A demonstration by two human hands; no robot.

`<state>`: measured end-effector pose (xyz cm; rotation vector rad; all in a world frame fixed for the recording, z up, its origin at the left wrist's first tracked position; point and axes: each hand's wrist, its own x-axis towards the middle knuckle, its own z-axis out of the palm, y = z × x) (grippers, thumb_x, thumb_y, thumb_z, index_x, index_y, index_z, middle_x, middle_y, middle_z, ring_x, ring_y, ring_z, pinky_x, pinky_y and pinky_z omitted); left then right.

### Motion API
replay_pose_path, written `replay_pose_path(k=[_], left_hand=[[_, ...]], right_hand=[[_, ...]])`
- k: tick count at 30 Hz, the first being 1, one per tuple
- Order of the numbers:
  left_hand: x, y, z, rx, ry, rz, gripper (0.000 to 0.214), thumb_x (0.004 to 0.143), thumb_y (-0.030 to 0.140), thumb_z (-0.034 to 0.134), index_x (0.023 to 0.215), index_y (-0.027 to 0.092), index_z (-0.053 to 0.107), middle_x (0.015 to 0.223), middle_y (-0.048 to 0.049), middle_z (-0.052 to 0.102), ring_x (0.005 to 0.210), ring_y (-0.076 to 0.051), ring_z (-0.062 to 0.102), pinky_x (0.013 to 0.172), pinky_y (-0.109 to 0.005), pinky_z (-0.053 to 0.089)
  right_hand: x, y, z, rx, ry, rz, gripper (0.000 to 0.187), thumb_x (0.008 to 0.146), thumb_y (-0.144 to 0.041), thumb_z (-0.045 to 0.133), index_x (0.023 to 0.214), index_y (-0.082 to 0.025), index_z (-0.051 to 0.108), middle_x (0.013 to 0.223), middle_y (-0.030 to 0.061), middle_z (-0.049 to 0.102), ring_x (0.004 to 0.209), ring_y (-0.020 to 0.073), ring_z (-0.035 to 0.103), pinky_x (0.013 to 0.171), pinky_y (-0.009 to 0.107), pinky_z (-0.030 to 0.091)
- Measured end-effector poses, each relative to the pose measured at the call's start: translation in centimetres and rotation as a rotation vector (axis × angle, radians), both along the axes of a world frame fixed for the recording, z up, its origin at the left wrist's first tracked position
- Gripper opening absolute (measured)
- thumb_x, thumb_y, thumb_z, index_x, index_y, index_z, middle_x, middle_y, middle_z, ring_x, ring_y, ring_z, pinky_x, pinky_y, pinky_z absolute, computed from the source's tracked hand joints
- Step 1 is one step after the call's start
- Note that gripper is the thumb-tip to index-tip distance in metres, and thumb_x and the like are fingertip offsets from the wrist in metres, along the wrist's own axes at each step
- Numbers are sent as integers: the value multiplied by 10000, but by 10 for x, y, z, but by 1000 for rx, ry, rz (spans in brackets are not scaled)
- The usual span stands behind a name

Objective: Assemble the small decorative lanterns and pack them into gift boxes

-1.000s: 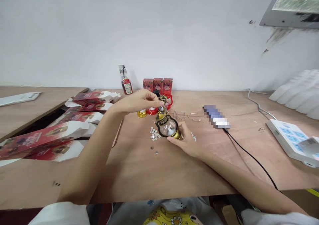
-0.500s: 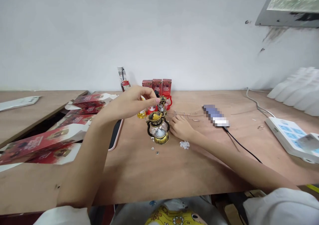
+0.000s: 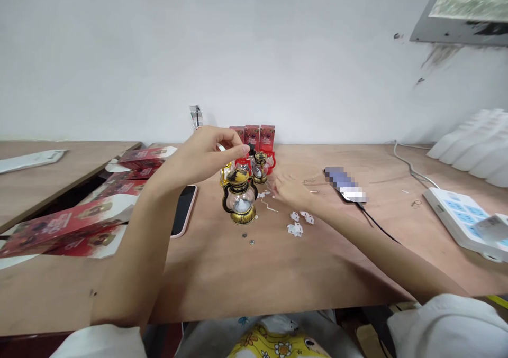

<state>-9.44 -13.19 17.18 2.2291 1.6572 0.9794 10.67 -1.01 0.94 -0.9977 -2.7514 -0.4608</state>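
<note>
A small black-and-gold lantern [image 3: 243, 205] with a clear globe stands upright on the wooden table. Over its top is my left hand [image 3: 208, 156], thumb and fingertips pinched together; whatever is between them is too small to make out. To the lantern's right, my right hand [image 3: 292, 190] is low over the table, its fingers blurred and pointing left. A thin bent wire [image 3: 270, 208] lies just below those fingertips. Small white plastic pieces [image 3: 296, 229] are scattered nearer me. Two button cells [image 3: 251, 242] rest in front of the lantern.
Behind are more small lanterns, one gold [image 3: 260, 168] and one red [image 3: 270, 160], with red boxes [image 3: 251, 135] against the wall. Flattened red cartons [image 3: 67, 220] and a phone [image 3: 184, 211] lie left. A cabled phone [image 3: 343, 183] and a power strip [image 3: 460, 218] are right.
The lantern has shifted left and gone from tilted to upright. My left hand has risen slightly. My right hand has moved a little right, uncovering a bent wire and more white pieces.
</note>
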Motion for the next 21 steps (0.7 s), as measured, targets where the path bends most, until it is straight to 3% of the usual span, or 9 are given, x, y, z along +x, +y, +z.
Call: replay_pose_path(k=[3,6,12,16,19,21], left_hand=[[2,1,-3,9,-4,-39,222,815,331,536,707,158,624,645,1,572,604,-101,513,582,-227,390],[8,7,-11,-12,36,-89,234,824,338,510,704,163,608,663,3,596,600,-103,515,562,-225,376],[28,19,-31,40,284,-67,228,847,282,490,714,155,625,755,-25,639,694,-147,558,636,-268,381],[45,21,-46,162,548,39,228,874,274,486,775,151,651,842,-67,646,823,-221,564,722,-351,370],[56,19,-53,217,639,34,249,901,271,457,810,151,656,901,-83,646,867,-238,550,746,-383,353],[62,16,-58,241,671,-5,254,908,278,460,812,155,660,913,-83,646,886,-238,540,757,-387,344]], right_hand=[[20,15,15,-33,113,-85,171,907,-198,423,938,-134,578,876,87,626,789,185,556,693,280,364],[43,32,23,-173,389,-288,143,891,-244,469,810,-160,550,734,53,573,683,169,524,623,268,349],[69,46,9,-204,493,-432,149,840,-162,483,693,-181,480,621,7,471,599,150,470,567,264,332],[69,45,-1,-248,540,-494,151,801,-130,495,658,-179,485,561,-6,449,543,146,460,546,270,353],[62,35,0,-257,584,-483,82,790,-131,493,731,-157,543,643,50,547,640,190,541,611,308,423],[54,18,4,-253,620,-427,114,804,-167,490,872,-151,580,837,99,624,829,223,589,733,346,463]])
